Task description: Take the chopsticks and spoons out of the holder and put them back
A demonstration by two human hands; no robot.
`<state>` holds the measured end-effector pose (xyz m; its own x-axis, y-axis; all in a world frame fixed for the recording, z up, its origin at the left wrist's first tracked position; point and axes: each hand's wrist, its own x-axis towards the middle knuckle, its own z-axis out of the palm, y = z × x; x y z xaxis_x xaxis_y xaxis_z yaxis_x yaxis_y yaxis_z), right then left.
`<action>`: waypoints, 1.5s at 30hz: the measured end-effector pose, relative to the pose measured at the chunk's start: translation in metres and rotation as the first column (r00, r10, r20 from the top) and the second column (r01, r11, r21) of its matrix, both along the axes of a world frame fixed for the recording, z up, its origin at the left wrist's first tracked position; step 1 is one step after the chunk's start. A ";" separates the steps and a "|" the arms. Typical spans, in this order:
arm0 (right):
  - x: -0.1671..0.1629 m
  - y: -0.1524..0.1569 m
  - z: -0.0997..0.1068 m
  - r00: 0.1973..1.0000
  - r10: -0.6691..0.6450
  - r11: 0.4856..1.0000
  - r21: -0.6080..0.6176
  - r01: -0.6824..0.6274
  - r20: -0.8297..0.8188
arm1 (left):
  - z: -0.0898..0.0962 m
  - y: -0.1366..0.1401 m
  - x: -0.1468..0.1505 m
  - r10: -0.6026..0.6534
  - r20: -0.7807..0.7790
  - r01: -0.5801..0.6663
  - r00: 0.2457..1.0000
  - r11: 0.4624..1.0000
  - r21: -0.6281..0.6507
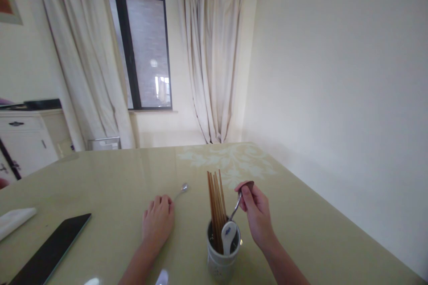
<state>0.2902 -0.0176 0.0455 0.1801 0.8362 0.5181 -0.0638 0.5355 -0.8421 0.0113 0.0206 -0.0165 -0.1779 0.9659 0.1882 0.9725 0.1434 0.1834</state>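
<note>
My right hand (256, 213) pinches a metal spoon (237, 205) by its bowl end, just right of a utensil holder (221, 265). The spoon's handle slants down toward the holder's mouth; its lower end is hidden. Several wooden chopsticks (216, 209) stand in this pale holder, leaning slightly left. In front of them sits a white ceramic spoon (229, 235) with a blue mark. My left hand (158, 219) rests on the table with curled fingers, around the thin handle of a small metal spoon (185, 187). That spoon's bowl points away to the right.
The glossy greenish table (110, 178) carries a dark flat slab (53, 249) and a white object (16, 221) at the left. A wall (334, 98) runs along its right side. Behind are curtains (214, 53), a window (147, 49) and a white cabinet (26, 136).
</note>
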 end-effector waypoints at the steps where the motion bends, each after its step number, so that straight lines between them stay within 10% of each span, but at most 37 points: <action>1: 0.000 0.000 0.000 0.999 0.023 1.000 -0.007 -0.022 0.026 | 0.000 0.000 0.000 0.000 0.000 0.000 1.000 1.000 -0.003; 15: -0.005 -0.008 0.000 0.932 0.044 0.995 0.066 -0.072 0.359 | -0.012 0.003 -0.001 -0.006 -0.045 0.009 0.999 0.998 0.060; 20: -0.003 -0.009 0.001 0.942 -0.029 0.990 0.142 -0.020 0.335 | -0.004 0.006 0.002 -0.062 0.199 0.022 0.978 0.981 0.195; 29: -0.002 -0.010 0.000 0.945 -0.168 0.967 0.235 0.102 0.282 | 0.032 -0.026 0.036 -0.414 0.646 -0.060 0.641 0.812 0.580; 38: -0.004 -0.007 -0.005 0.945 -0.166 0.975 0.193 0.113 0.283 | 0.053 -0.055 0.062 -0.520 0.848 -0.052 0.100 0.849 0.526; 45: -0.003 -0.005 -0.009 0.953 -0.132 0.982 0.167 0.089 0.272 | 0.052 -0.061 0.070 -0.566 0.804 0.186 0.184 0.823 0.537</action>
